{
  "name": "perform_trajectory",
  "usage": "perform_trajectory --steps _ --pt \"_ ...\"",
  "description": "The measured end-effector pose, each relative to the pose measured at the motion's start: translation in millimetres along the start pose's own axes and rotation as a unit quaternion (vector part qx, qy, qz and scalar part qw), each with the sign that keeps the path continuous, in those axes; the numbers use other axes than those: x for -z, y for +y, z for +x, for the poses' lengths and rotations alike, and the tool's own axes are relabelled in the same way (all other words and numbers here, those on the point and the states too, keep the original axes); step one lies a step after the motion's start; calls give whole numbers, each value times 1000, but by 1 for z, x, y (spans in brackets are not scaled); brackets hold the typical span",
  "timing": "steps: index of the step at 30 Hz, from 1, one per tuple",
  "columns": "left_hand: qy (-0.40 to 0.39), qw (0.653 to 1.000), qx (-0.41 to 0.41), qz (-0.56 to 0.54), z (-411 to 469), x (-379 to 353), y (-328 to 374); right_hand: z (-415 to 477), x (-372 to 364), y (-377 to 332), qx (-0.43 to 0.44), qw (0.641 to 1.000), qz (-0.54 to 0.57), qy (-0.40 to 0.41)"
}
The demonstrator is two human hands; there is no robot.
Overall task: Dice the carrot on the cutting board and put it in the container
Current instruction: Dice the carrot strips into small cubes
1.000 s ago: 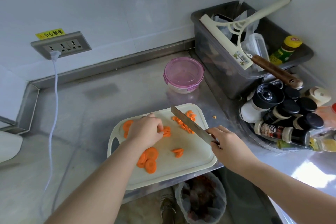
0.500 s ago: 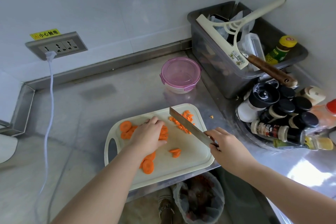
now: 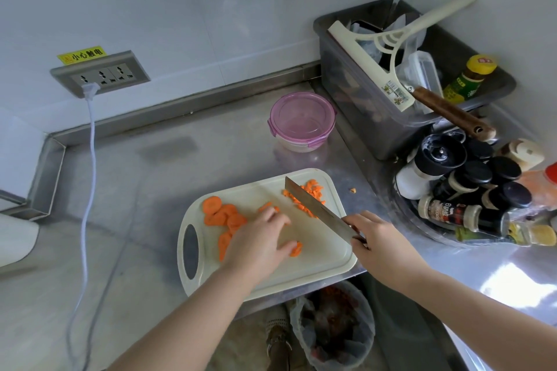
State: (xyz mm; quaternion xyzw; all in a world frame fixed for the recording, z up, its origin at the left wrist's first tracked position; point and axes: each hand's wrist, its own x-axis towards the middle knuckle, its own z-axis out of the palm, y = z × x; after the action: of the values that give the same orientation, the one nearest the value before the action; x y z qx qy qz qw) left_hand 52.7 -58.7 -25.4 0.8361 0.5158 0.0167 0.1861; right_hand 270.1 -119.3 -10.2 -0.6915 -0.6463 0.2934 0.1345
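Left hand (image 3: 256, 245) slid onto slices (image 3: 224, 215), spread; right hand (image 3: 382, 247) grips knife (image 3: 313, 208) (container (image 3: 302, 117) behind).

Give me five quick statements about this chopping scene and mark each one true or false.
1. The right hand holds the knife. True.
2. The container has its lid off. False: the pink lid is on it.
3. Chopped carrot pieces lie at the far right corner of the cutting board. True.
4. The container stands on the cutting board. False: it stands on the counter, beyond the board.
5. A carrot bit lies on the counter, off the board. True.
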Motion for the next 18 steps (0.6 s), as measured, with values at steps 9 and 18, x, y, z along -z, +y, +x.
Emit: perform_trajectory --steps 9,18 --pt "-45 996 72 -36 -1 -30 14 -11 -11 4 -6 999 -17 -38" --pt "42 987 135 -70 20 -33 25 -10 -23 -1 -11 996 -67 -50"
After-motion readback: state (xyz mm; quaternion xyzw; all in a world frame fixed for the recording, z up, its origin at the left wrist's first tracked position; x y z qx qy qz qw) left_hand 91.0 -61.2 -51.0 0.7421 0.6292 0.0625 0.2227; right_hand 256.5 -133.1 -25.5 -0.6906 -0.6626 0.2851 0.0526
